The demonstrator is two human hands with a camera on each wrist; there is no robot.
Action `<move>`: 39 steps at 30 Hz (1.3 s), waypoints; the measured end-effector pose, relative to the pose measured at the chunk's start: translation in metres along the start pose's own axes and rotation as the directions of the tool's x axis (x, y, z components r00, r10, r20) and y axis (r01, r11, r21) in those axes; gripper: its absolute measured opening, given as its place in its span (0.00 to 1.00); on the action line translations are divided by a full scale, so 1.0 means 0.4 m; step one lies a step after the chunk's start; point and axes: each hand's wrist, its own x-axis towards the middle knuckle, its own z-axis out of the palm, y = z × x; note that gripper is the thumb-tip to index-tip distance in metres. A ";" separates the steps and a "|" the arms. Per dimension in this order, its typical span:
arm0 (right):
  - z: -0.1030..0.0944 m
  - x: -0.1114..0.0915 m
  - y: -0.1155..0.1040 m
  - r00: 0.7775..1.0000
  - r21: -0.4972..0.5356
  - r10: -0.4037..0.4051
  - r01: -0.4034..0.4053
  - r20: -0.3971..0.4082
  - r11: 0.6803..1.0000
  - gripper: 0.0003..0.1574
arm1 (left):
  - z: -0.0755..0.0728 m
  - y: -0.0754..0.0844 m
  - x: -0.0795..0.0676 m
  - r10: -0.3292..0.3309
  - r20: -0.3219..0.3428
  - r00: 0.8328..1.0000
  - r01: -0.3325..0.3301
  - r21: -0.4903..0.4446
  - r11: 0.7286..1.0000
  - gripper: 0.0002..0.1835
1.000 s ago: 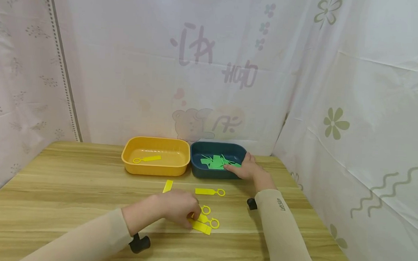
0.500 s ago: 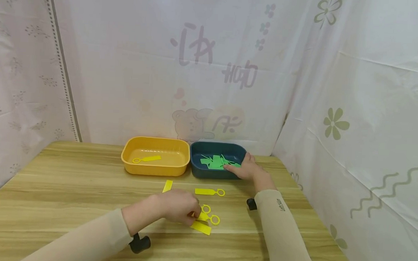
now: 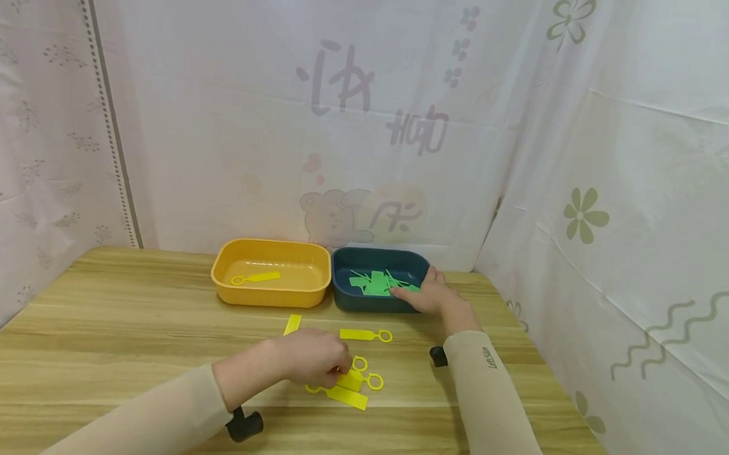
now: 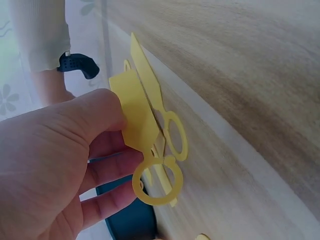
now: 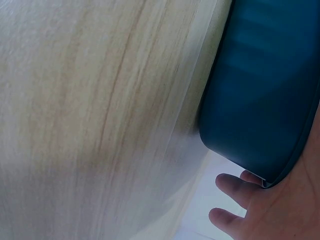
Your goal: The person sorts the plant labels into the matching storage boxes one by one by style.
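Observation:
My left hand (image 3: 314, 357) pinches a flat yellow ring tag (image 4: 135, 111) between thumb and fingers, just above a small group of similar tags. One of these, a loose yellow tag (image 3: 348, 397), lies just in front of the hand in the head view; another tag (image 4: 146, 72) shows beside the held one in the left wrist view. My right hand (image 3: 430, 296) holds the right end of the dark blue bin (image 3: 367, 302), its thumb over the rim and its fingers outside. Green tags (image 3: 379, 282) lie inside that bin.
A yellow bin (image 3: 268, 297) stands against the blue bin's left side, with one yellow tag (image 3: 263, 276) in it. Two more yellow tags lie in front of the bins, one (image 3: 359, 334) whole in view, the other (image 3: 293, 324) partly behind my left hand. Curtains surround the wooden table (image 3: 117, 352).
My left hand has shifted slightly, and the pinched tag now shows at its fingertips. A ring of the loose front tag has come into view under the hand. The right hand has stayed still.

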 end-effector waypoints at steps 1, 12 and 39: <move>0.000 0.001 0.000 1.000 0.001 0.000 0.000 -0.001 1.000 0.91 | -0.001 0.000 0.000 0.001 -0.004 1.000 -0.001 0.002 1.000 0.11; -0.005 -0.005 -0.003 1.000 0.011 0.008 -0.008 0.001 1.000 0.92 | -0.020 -0.003 0.005 0.024 -0.050 0.998 -0.024 -0.005 1.000 0.06; -0.006 -0.007 -0.002 1.000 -0.008 0.004 -0.004 0.009 1.000 0.93 | -0.103 -0.067 -0.027 -0.062 -0.253 0.965 0.044 -0.077 0.996 0.11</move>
